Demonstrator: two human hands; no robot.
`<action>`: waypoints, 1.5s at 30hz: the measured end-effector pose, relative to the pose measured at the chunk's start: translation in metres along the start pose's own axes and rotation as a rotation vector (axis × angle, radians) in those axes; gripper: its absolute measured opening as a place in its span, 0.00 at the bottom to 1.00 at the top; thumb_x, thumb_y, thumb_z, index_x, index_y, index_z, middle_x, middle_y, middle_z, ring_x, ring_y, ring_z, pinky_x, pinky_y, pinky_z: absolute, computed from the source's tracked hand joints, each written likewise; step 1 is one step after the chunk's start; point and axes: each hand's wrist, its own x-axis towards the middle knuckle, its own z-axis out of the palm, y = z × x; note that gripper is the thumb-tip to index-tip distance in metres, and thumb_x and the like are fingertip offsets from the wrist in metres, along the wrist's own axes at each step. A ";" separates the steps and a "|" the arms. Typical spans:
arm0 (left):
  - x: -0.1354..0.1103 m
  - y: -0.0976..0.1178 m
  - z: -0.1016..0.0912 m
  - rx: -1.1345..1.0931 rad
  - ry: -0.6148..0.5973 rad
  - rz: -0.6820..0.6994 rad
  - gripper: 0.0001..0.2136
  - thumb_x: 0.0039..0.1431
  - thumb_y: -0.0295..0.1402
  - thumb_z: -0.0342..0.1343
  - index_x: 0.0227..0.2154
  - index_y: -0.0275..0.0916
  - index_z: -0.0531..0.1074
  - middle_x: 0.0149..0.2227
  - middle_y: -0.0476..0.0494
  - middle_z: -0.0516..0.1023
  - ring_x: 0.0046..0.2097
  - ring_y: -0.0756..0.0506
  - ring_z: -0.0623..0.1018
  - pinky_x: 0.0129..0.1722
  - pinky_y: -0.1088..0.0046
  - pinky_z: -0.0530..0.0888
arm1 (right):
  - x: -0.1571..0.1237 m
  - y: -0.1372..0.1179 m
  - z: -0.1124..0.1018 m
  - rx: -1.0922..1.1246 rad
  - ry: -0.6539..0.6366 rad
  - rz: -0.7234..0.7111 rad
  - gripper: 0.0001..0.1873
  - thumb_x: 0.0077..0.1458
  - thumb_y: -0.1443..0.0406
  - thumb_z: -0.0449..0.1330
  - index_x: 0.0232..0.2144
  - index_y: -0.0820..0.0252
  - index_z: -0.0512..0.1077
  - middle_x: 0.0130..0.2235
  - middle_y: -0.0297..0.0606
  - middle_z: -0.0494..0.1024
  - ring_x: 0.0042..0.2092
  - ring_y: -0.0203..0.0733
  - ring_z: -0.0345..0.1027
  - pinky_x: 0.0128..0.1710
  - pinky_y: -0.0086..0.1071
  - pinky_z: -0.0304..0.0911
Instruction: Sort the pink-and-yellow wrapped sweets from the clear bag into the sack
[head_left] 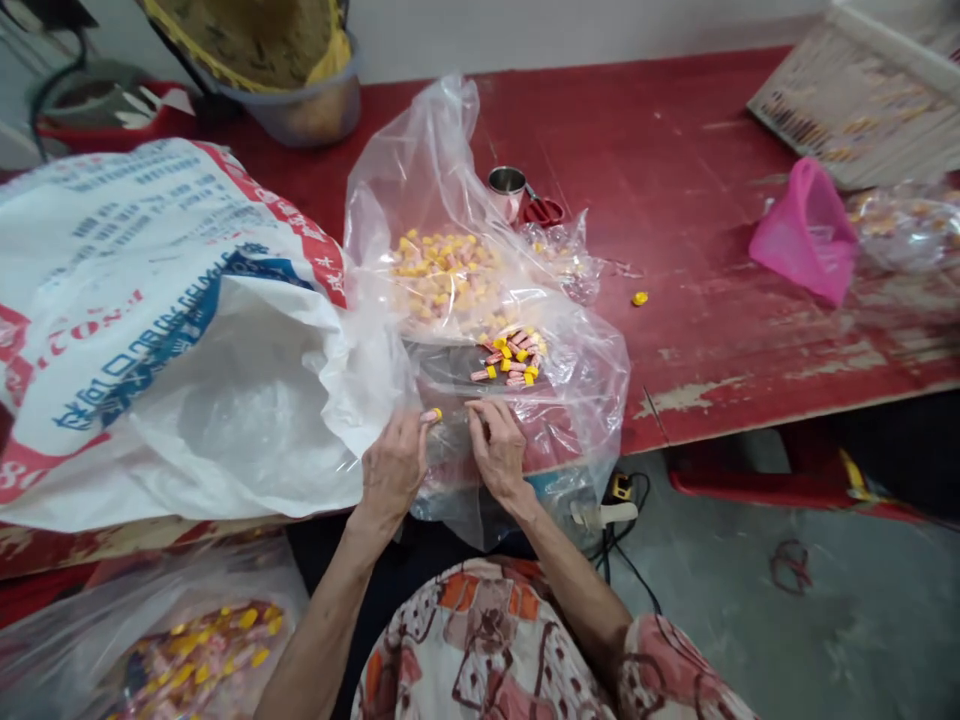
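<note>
My left hand [395,463] pinches a small pink piece with a yellow cap [430,414] at the near edge of the red table. My right hand [496,447] is just beside it, fingers curled together on the clear plastic bag; what it grips is hidden. Just beyond my fingers lies a small pile of pink and yellow capped pieces [512,357] on the plastic. Further back, a larger heap of the same pieces [441,275] shows through the clear plastic bag [442,150].
A big white printed sack [150,320] lies at left. A metal cup [507,187] and red scissors [543,211] stand behind the bag. A pink scoop [806,232] and a slatted tray [862,100] are at right. Another bag of pieces [187,655] sits low left.
</note>
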 end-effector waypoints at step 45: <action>0.038 0.018 -0.004 -0.252 0.132 0.198 0.02 0.66 0.32 0.59 0.38 0.42 0.76 0.36 0.48 0.75 0.34 0.47 0.73 0.36 0.71 0.71 | 0.036 0.019 -0.004 -0.190 0.007 -0.122 0.24 0.73 0.71 0.45 0.61 0.59 0.73 0.61 0.48 0.76 0.62 0.45 0.72 0.56 0.35 0.71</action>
